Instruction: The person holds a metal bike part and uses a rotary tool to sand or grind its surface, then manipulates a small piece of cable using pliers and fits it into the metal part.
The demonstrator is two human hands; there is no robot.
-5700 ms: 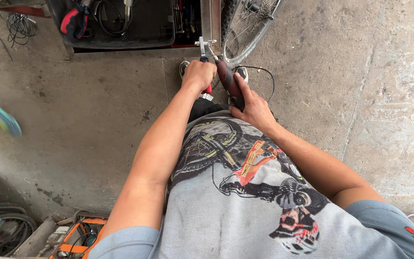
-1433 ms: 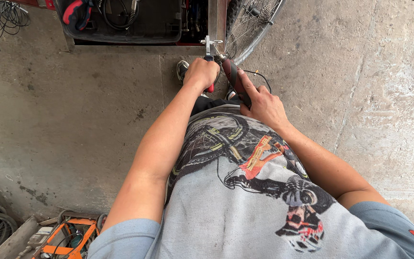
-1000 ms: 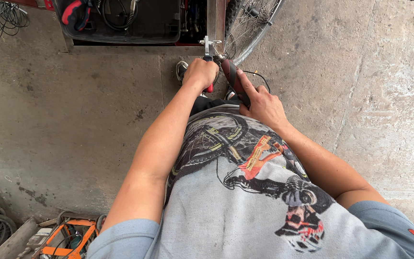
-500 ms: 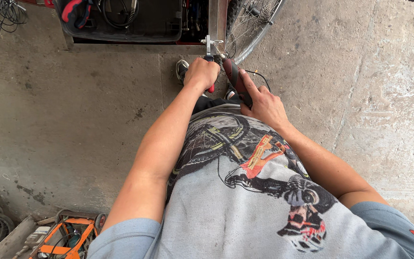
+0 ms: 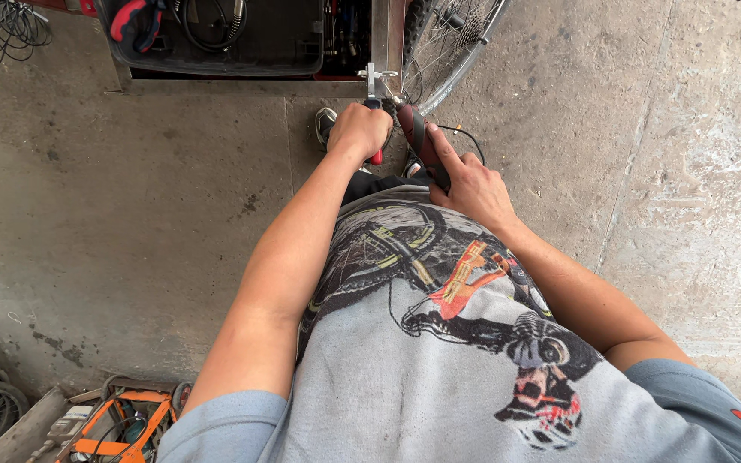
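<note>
Stained concrete floor (image 5: 130, 214); above it, a tool drawer (image 5: 216, 43). Left hand (image 5: 358, 130) grip pinches red-handled pliers (image 5: 376, 156); right hand (image 5: 469, 182) grip wraps a dark-handled tool (image 5: 418, 141) beside the bicycle wheel (image 5: 448, 43).

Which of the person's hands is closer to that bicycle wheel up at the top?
The right hand, gripping a dark red-handled tool, sits just below the bicycle wheel. The left hand is further left, closed on a red-handled tool by the metal bracket.
</note>
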